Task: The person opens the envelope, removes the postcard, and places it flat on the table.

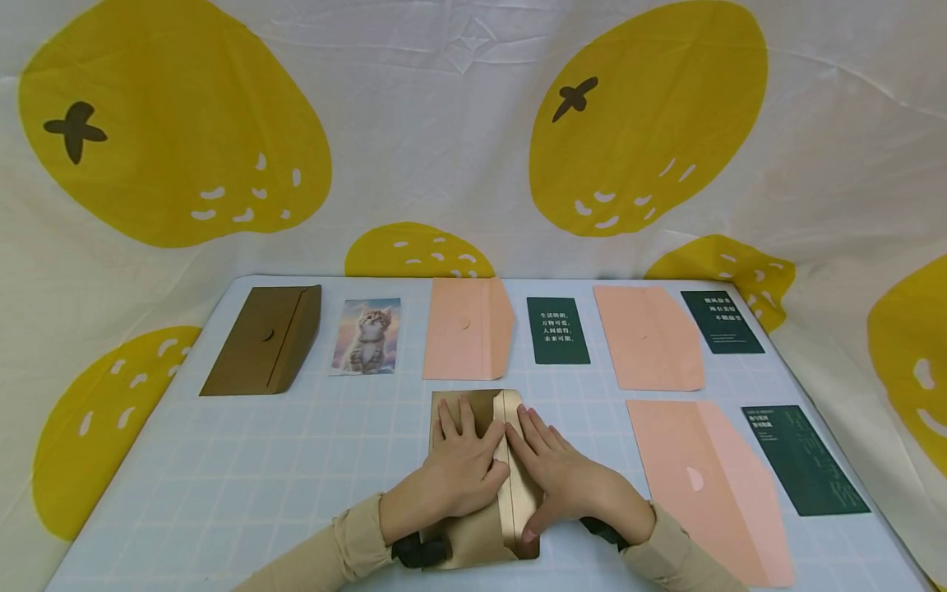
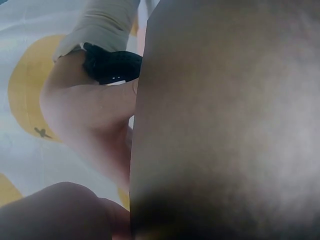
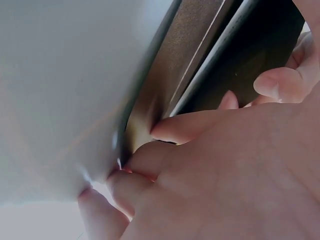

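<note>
A gold-brown paper envelope (image 1: 477, 541) lies near the front middle of the table in the head view. My left hand (image 1: 460, 477) rests on its body with fingers spread. My right hand (image 1: 570, 485) touches the envelope's right side, fingers straight along the long flap (image 1: 510, 493), the thumb low near its edge. In the left wrist view the blurred envelope (image 2: 225, 100) fills the right side, with the right hand (image 2: 95, 115) beyond it. The right wrist view shows fingertips (image 3: 170, 129) against the envelope's folded edge (image 3: 192, 50).
Along the back lie another brown envelope (image 1: 251, 345), a kitten card (image 1: 366, 337), pink envelopes (image 1: 455, 329) (image 1: 647, 337) and green cards (image 1: 558, 330) (image 1: 722, 322). At right lie a larger pink envelope (image 1: 703, 493) and a green card (image 1: 805, 460). A patterned cloth (image 1: 436, 123) hangs behind.
</note>
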The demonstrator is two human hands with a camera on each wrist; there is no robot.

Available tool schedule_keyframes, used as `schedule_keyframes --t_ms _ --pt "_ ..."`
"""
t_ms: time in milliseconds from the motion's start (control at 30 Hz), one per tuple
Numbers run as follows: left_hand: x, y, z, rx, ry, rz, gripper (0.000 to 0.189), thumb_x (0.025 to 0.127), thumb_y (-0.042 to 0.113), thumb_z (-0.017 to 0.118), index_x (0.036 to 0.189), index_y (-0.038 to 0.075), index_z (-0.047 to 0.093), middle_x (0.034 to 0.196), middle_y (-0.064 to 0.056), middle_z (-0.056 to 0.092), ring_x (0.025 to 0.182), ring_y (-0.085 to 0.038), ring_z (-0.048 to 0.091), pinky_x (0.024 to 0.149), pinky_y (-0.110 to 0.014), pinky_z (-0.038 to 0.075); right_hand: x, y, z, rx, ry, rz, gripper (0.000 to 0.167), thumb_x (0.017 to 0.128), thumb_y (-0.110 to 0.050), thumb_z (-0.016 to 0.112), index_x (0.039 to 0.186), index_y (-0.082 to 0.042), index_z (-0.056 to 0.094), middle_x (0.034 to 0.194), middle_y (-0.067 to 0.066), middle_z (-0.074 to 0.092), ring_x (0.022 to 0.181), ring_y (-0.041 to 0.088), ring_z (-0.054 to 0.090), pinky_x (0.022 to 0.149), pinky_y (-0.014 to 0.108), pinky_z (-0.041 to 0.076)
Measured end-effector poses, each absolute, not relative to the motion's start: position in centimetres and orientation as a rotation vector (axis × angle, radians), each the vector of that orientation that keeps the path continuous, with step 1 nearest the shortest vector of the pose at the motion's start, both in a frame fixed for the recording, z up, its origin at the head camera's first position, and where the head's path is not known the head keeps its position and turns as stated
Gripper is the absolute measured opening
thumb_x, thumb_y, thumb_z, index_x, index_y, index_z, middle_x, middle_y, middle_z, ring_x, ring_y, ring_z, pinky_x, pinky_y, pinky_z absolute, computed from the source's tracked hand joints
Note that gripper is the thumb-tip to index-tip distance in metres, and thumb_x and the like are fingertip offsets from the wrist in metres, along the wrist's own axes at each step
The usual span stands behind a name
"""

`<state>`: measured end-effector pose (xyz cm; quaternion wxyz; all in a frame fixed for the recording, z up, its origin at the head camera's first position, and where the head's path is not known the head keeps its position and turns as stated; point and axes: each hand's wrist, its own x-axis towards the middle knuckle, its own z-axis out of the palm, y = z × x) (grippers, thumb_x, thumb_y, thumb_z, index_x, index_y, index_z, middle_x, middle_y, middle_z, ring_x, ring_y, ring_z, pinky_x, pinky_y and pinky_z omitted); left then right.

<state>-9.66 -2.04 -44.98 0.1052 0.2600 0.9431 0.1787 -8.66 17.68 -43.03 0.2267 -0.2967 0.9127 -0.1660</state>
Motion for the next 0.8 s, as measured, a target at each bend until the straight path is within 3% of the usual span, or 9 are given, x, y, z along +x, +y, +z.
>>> schedule_keyframes --t_ms 167,400,600,800 --pt "-9.60 -2.04 -44.99 0.767 2.775 0.543 0.048 0.094 0.032 0.037 0.137 0.012 0.045 0.148 -0.047 0.017 0.131 -0.073 0.008 0.104 -0.074 0.021 -8.66 17.66 -43.01 -0.814 2.506 -0.470 0.135 0.062 -0.050 0.090 0.157 0.002 0.009 0.161 0.028 -0.008 0.148 0.044 -0.003 0.115 0.058 0.014" --pt "-9.66 -1.95 -45.05 0.770 2.786 0.560 0.026 0.093 0.031 0.038 0.110 0.013 0.044 0.147 -0.049 0.018 0.130 -0.074 0.009 0.103 -0.075 0.022 -8.73 17.69 -43.04 -0.829 2.479 -0.509 0.123 0.067 -0.050 0.087 0.159 -0.008 0.017 0.160 0.031 -0.010 0.148 0.046 -0.006 0.115 0.060 0.012" --pt "-9.58 -1.95 -44.99 0.750 2.787 0.537 0.033 0.093 0.035 0.039 0.118 0.014 0.046 0.147 -0.048 0.017 0.130 -0.073 0.008 0.103 -0.074 0.022 -8.79 17.73 -43.16 -0.850 2.484 -0.492 0.111 0.066 -0.051 0.086 0.156 -0.014 0.034 0.160 0.032 -0.007 0.148 0.047 -0.005 0.115 0.060 0.013" --pt "-9.55 -1.98 -44.90 0.744 2.786 0.527 0.037 0.092 0.035 0.041 0.123 0.015 0.047 0.148 -0.047 0.016 0.131 -0.073 0.008 0.104 -0.074 0.021 -8.79 17.57 -43.12 -0.840 2.495 -0.466 0.110 0.065 -0.052 0.087 0.155 -0.013 0.037 0.160 0.032 -0.006 0.148 0.047 -0.004 0.116 0.059 0.013"
